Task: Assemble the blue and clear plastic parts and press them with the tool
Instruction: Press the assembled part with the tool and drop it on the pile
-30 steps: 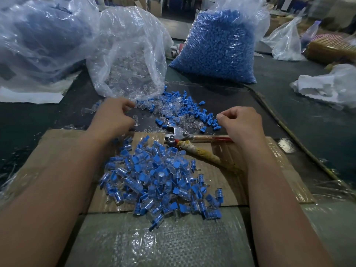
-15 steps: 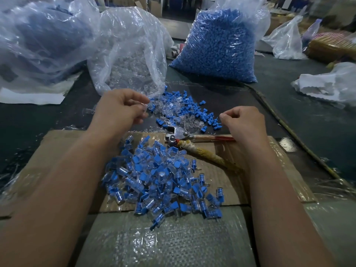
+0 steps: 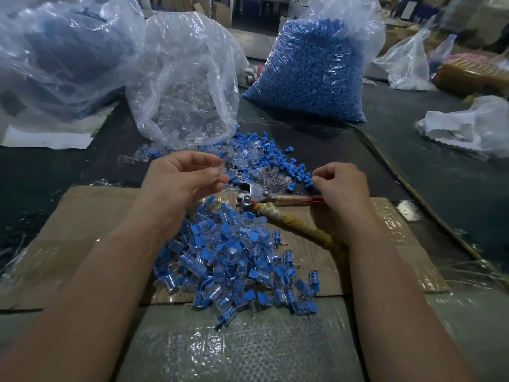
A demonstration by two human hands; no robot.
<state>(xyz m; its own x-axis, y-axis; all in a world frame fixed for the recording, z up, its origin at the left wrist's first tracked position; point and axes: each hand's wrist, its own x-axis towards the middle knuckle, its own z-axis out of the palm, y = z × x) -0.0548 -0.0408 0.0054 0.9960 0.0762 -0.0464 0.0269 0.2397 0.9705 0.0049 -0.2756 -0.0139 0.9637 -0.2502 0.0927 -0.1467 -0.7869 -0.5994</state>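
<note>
Hands (image 3: pixel 183 179) (image 3: pixel 343 186) flanking tool (image 3: pixel 254 194), head leftward.

Assembled pile (image 3: pixel 234 260) on cardboard (image 3: pixel 91 232), tool (image 3: pixel 278 205) behind it.

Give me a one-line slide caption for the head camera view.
Left hand pinches a small part, right hand curled by the pressing tool, assembled pile on cardboard.

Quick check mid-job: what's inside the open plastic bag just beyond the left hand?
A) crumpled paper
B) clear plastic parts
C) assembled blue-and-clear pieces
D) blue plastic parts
B: the open transparent plastic bag beyond the left hand shows only colourless clear plastic parts inside; the small blue plastic parts fill a separate bag to its right.
</note>
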